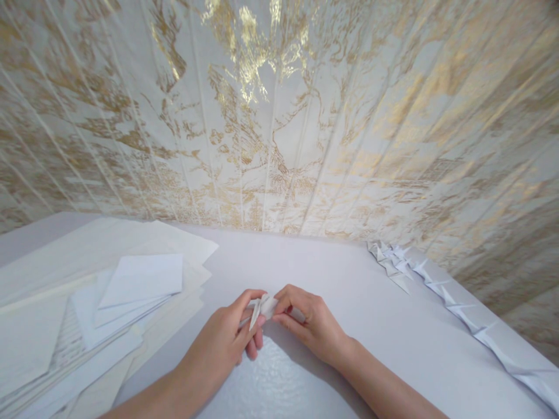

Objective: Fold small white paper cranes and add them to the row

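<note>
Between my two hands, just above the table, is a small folded white paper piece (pixel 266 305) with a narrow pointed flap on its left side. My left hand (pixel 238 326) pinches that flap side between thumb and fingers. From the other side, my right hand (pixel 303 317) grips the paper's right part with thumb and forefinger closed together. The fingertips hide some of the folds. Along the right edge of the table, a row of folded paper cranes (pixel 463 317) stands one behind another, apart from my hands.
White paper sheets (pixel 142 279) lie stacked in loose, overlapping piles at the left, some larger and some printed. The white table (pixel 271 384) meets a pleated curtain (pixel 271 145) with gold patterns at its back edge. More small paper cranes (pixel 388 262) cluster at the back right.
</note>
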Action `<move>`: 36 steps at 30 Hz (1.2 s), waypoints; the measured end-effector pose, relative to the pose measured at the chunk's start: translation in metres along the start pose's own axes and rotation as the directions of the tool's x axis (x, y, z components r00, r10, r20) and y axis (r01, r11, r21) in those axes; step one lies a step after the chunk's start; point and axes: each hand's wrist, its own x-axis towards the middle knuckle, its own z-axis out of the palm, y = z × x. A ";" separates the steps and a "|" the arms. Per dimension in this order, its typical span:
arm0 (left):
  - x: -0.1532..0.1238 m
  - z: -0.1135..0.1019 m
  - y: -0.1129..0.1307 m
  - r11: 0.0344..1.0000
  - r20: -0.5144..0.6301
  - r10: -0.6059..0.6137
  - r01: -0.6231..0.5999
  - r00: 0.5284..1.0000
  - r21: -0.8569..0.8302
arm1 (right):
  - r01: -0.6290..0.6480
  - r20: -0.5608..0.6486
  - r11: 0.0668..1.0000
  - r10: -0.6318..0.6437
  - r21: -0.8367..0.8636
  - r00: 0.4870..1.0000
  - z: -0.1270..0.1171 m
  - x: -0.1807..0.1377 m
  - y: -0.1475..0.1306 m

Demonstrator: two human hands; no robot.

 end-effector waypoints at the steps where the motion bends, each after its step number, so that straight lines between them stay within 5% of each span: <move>1: 0.000 0.000 -0.001 1.000 -0.001 0.003 -0.003 1.000 0.001 | 0.002 -0.009 1.000 -0.002 0.015 1.000 0.000 0.000 -0.001; 17: 0.000 0.000 0.004 1.000 0.008 -0.006 0.006 1.000 0.014 | -0.217 -0.087 0.973 0.224 0.084 0.971 0.006 -0.001 -0.008; 25: -0.002 0.002 0.005 1.000 0.007 0.019 -0.019 1.000 0.001 | -0.220 -0.132 0.974 0.224 0.049 0.966 0.008 -0.003 -0.004; 36: -0.013 0.011 0.012 0.994 0.034 0.018 -0.021 0.999 0.106 | -0.299 -0.053 0.954 0.300 0.016 0.953 0.023 -0.005 -0.024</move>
